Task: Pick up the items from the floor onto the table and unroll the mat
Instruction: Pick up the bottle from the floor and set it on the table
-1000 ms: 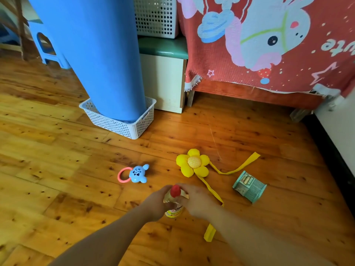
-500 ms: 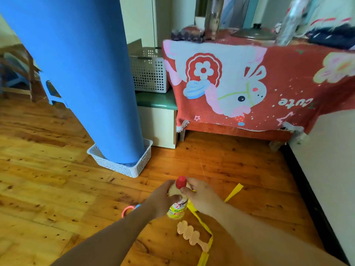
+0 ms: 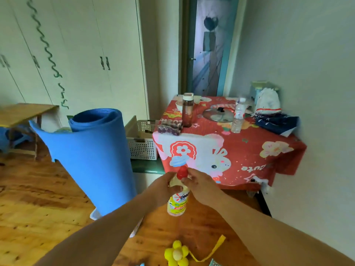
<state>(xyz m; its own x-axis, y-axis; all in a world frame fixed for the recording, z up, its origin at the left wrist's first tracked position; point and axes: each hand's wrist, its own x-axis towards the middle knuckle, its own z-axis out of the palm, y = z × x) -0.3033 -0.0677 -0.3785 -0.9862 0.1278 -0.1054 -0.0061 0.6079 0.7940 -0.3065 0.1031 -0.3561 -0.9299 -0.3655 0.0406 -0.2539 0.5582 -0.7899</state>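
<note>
The fingers (image 3: 187,181) of the right hand (image 3: 200,186) are clamped on the neck of a small plastic bottle with a red cap and a yellow label (image 3: 178,203), just under the cap. The left hand (image 3: 162,187) curls its own fingers round the shoulder from the other side, so most of the upper body is hidden between the two hands. The bottle is held in the air above the wooden plank floor (image 3: 34,214), in front of the counter draped in a red cartoon cloth (image 3: 207,129). Its long axis is nearly upright, with the cap on top leaning slightly right and the base pointing down at the floor. The label print is too small to read in full.

To the left, a rolled blue foam mat (image 3: 92,160) stands on end, its open coil facing up. Its foot sits in a white basket (image 3: 95,215), of which only a corner shows past the left forearm. A yellow plush flower with a yellow ribbon (image 3: 176,254) lies on the floor near the bottom edge. Two small things beside it are cut off and cannot be made out.
</note>
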